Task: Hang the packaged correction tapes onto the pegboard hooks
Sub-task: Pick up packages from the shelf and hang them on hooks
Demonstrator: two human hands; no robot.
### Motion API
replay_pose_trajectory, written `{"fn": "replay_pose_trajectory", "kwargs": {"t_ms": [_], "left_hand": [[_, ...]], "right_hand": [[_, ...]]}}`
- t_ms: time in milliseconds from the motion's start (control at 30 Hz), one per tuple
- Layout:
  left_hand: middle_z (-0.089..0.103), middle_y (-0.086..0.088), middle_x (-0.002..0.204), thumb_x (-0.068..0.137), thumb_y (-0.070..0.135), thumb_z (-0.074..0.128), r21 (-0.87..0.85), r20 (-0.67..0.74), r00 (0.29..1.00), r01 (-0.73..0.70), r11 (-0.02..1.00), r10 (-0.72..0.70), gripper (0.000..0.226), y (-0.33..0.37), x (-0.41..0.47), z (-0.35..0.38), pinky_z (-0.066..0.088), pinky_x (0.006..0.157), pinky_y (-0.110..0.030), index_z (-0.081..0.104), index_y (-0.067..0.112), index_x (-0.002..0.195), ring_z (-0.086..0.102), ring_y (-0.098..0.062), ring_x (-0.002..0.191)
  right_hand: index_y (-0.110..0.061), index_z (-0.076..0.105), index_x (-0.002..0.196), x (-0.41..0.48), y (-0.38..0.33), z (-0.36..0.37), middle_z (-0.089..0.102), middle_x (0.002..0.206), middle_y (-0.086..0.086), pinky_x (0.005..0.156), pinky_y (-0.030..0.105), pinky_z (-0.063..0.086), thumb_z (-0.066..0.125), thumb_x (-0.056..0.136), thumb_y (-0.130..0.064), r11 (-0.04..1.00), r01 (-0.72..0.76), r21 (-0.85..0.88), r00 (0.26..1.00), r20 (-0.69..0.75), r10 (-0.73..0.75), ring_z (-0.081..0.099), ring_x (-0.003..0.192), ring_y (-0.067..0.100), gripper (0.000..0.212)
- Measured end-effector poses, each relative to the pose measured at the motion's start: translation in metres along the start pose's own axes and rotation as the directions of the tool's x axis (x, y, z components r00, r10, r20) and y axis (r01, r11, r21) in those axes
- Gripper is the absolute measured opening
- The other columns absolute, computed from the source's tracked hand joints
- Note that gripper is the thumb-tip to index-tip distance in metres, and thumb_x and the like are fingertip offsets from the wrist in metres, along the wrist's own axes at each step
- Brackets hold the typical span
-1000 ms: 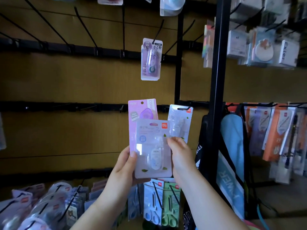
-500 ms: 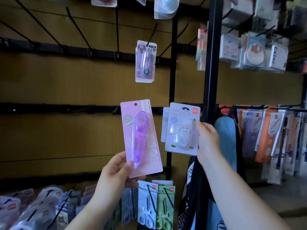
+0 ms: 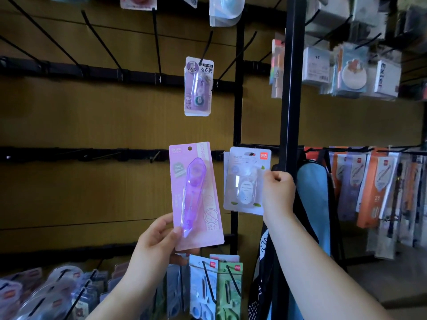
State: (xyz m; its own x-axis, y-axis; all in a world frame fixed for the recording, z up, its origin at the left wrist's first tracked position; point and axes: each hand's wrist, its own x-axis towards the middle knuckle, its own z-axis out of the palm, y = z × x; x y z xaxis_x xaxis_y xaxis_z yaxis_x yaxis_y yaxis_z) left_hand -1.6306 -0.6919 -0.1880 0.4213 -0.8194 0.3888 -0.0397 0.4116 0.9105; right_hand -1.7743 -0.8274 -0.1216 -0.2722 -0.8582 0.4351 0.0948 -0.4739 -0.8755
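Note:
My left hand grips the bottom of a long pink correction tape pack with a purple pen-shaped dispenser, held upright before the wooden pegboard. My right hand pinches the right edge of a small white correction tape pack, whose top hole sits at a black hook on the middle rail. Another like pack shows just behind it. A purple pack hangs from a hook on the upper rail.
Several bare black hooks stick out from the upper rail. A black upright post stands right of my right hand, with a blue bag and hanging pen packs beyond. Scissor packs hang below.
My right hand took the small white pack off the front of the pink one and carried it right and up to the middle-rail hook. My left hand kept holding the pink pack.

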Motion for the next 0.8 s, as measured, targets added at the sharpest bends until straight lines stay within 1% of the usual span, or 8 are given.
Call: {"fn": "replay_pose_trajectory", "kwargs": {"t_ms": [33, 133, 333, 500, 567, 700, 767, 800], "left_hand": [[0.071, 0.007, 0.057, 0.094, 0.003, 0.042, -0.002, 0.002, 1.0, 0.005, 1.0, -0.005, 0.026, -0.001, 0.0, 0.0, 0.047, 0.038, -0.016, 0.061, 0.021, 0.091, 0.065, -0.008, 0.045], [0.071, 0.006, 0.059, 0.094, 0.004, 0.043, -0.007, 0.007, 1.0, 0.014, 1.0, -0.014, 0.024, -0.004, 0.001, 0.0, 0.046, 0.037, -0.016, 0.061, 0.02, 0.093, 0.065, -0.009, 0.046], [0.072, 0.002, 0.061, 0.094, 0.004, 0.042, -0.024, 0.026, 0.999, 0.024, 0.999, -0.024, 0.026, -0.011, 0.005, -0.004, 0.044, 0.036, -0.016, 0.061, 0.02, 0.093, 0.066, -0.012, 0.047], [0.071, -0.001, 0.059, 0.093, 0.0, 0.042, -0.048, 0.01, 1.0, 0.028, 0.998, -0.028, 0.027, -0.019, 0.01, -0.009, 0.043, 0.035, -0.017, 0.063, 0.016, 0.094, 0.063, -0.011, 0.044], [0.071, -0.001, 0.06, 0.093, -0.001, 0.041, -0.051, 0.008, 1.0, 0.024, 0.998, -0.024, 0.027, -0.021, 0.013, -0.011, 0.044, 0.036, -0.018, 0.062, 0.016, 0.094, 0.064, -0.012, 0.045], [0.072, 0.0, 0.06, 0.092, 0.0, 0.043, -0.041, 0.002, 1.0, 0.001, 0.999, -0.001, 0.028, -0.017, 0.015, -0.015, 0.044, 0.035, -0.018, 0.061, 0.02, 0.09, 0.065, -0.014, 0.045], [0.072, 0.002, 0.06, 0.092, 0.001, 0.043, -0.028, -0.001, 1.0, -0.007, 1.0, 0.007, 0.027, -0.015, 0.016, -0.017, 0.045, 0.035, -0.018, 0.061, 0.021, 0.089, 0.065, -0.013, 0.044], [0.073, 0.003, 0.06, 0.092, 0.001, 0.043, -0.026, -0.001, 1.0, -0.001, 1.0, 0.001, 0.027, -0.015, 0.016, -0.017, 0.045, 0.035, -0.018, 0.06, 0.021, 0.089, 0.065, -0.013, 0.045]], "right_hand": [[-0.011, 0.043, 0.069, 0.0, 0.001, 0.002, 0.037, 0.061, -0.004, 0.048, 0.019, 0.027, 0.043, 0.09, -0.01, 1.0, 0.007, 0.011, 1.0, -0.013, -0.007, 0.034, 0.054, 0.011, 0.022], [-0.008, 0.047, 0.087, -0.002, 0.003, 0.01, 0.042, 0.066, -0.005, 0.052, 0.021, 0.032, 0.041, 0.091, -0.009, 0.998, -0.024, 0.062, 0.999, -0.03, 0.026, 0.038, 0.057, 0.008, 0.007], [-0.008, 0.046, 0.091, 0.007, 0.021, 0.023, 0.048, 0.071, -0.001, 0.064, 0.029, 0.04, 0.044, 0.093, -0.016, 0.994, -0.112, -0.016, 0.991, 0.072, 0.113, 0.044, 0.063, 0.012, 0.009], [-0.008, 0.041, 0.089, 0.024, 0.021, 0.03, 0.041, 0.068, -0.005, 0.061, 0.026, 0.034, 0.04, 0.094, -0.013, 0.986, -0.009, -0.165, 0.997, 0.071, 0.021, 0.045, 0.079, 0.021, 0.007], [-0.008, 0.039, 0.089, 0.03, 0.021, 0.035, 0.039, 0.067, -0.005, 0.064, 0.027, 0.035, 0.038, 0.095, -0.013, 0.97, 0.009, -0.244, 0.997, 0.083, 0.012, 0.046, 0.078, 0.021, 0.007], [-0.01, 0.039, 0.089, 0.03, 0.023, 0.039, 0.043, 0.069, -0.002, 0.052, 0.026, 0.035, 0.041, 0.093, -0.018, 0.94, 0.014, -0.341, 0.99, 0.14, 0.036, 0.042, 0.058, 0.014, 0.01], [-0.01, 0.04, 0.093, 0.022, 0.023, 0.038, 0.047, 0.074, -0.001, 0.052, 0.026, 0.035, 0.043, 0.094, -0.026, 0.937, 0.019, -0.348, 0.984, 0.173, 0.044, 0.043, 0.059, 0.013, 0.017], [-0.009, 0.041, 0.097, 0.016, 0.024, 0.036, 0.052, 0.083, 0.001, 0.055, 0.027, 0.037, 0.044, 0.094, -0.028, 0.941, 0.029, -0.337, 0.983, 0.182, 0.035, 0.048, 0.065, 0.015, 0.019]]}}
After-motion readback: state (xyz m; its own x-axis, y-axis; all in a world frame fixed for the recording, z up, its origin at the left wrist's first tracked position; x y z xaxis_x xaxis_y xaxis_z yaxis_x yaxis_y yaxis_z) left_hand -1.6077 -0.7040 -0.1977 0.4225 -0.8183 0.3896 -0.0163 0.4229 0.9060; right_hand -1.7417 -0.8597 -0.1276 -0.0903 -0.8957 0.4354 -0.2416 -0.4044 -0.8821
